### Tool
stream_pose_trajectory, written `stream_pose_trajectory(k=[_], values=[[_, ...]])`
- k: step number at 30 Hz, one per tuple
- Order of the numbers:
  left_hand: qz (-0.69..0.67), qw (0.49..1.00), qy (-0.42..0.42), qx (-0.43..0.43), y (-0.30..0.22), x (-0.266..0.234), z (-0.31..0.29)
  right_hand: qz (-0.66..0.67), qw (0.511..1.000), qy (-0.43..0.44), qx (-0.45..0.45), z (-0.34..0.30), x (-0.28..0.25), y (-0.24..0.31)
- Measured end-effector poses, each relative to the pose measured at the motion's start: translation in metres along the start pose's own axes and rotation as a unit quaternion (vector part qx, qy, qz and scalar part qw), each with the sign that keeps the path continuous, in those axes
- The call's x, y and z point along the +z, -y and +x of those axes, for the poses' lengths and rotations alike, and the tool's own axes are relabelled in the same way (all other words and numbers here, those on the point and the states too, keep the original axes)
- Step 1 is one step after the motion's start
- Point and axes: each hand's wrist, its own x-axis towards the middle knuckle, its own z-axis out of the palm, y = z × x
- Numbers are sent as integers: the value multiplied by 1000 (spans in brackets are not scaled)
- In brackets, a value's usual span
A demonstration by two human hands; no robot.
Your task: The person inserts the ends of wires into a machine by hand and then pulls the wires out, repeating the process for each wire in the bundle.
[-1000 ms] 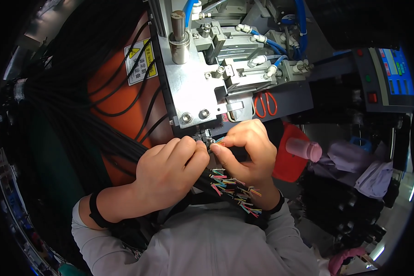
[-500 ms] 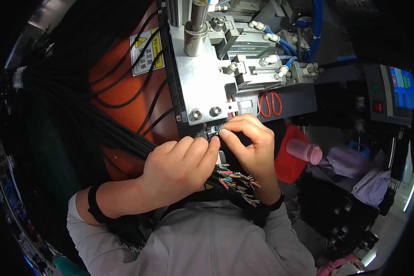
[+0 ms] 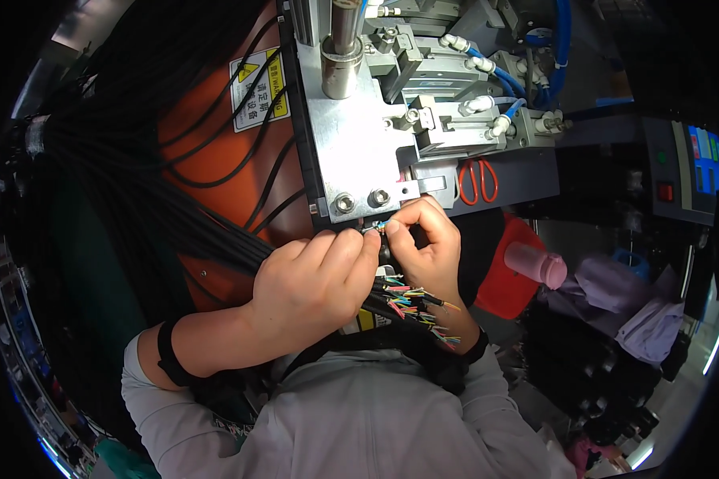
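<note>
Just below the machine's metal plate [image 3: 351, 148], my two hands meet over thin coloured wires [image 3: 382, 226]. My right hand [image 3: 429, 249] pinches the wires between thumb and forefinger. My left hand [image 3: 311, 279] is closed right beside them, its thumb and forefinger pressed together; what it grips is mostly hidden by the fingers. Stripped multicoloured wire ends [image 3: 411, 302] of black cables fan out below my hands, between my wrists. A thick bundle of black cables [image 3: 207, 231] runs from the left toward my left hand.
Pneumatic cylinders [image 3: 447, 80] with blue hoses stand at the top, bolted beside the plate. Red loops like scissor handles [image 3: 477, 184] lie to their right. An orange panel [image 3: 215, 168] is at left. A pink bottle [image 3: 535, 265] and a control box [image 3: 671, 172] are at right.
The view has shifted slightly. My right hand has moved a little left, relative to the machine, and its fingers have turned; more coloured wires show at its fingertips. My left hand stays nearly in place.
</note>
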Motion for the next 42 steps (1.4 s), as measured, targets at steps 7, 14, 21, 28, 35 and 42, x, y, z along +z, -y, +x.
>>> stream_pose_trajectory(k=[7,14,21,28,35,42], values=[[-41,998,-8,-41,2,-1,1,24,999,12,24,2,3,-5],[37,995,60,-71,-6,-8,-7,59,997,-34,48,3,-4,-2],[-58,995,76,-37,5,-16,0,116,943,180,-256,13,-24,7],[-177,961,-205,59,17,-15,3,160,961,78,-211,4,-24,12],[-155,982,-106,25,15,-8,-2,169,968,-12,-183,-1,-1,32],[-153,980,-127,2,11,-6,-1,17,967,19,-252,3,-3,39]])
